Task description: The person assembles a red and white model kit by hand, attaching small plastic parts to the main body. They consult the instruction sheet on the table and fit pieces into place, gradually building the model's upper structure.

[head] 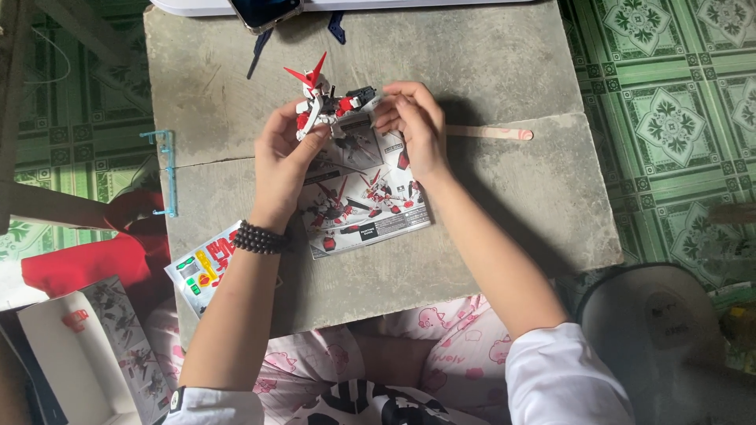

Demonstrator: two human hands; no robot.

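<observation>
The left hand (282,153) grips the robot model (324,104) above the table (488,71); the right hand (411,118) seems to pinch its arm. Hard pressure could snap that thin red crest.

Bare slab (488,71) open right of and beyond right hand (413,126). Pink stick (488,132) just right of it. Booklet (366,201) beneath both hands. Phone (264,12), blue parts (337,27) beyond left hand (283,153); blue frame (167,169) at edge left of it.

Robot model (327,102) between both hands | instruction sheet (366,201) on table (488,71) beneath hands | wooden stick (492,133) right of hands
</observation>
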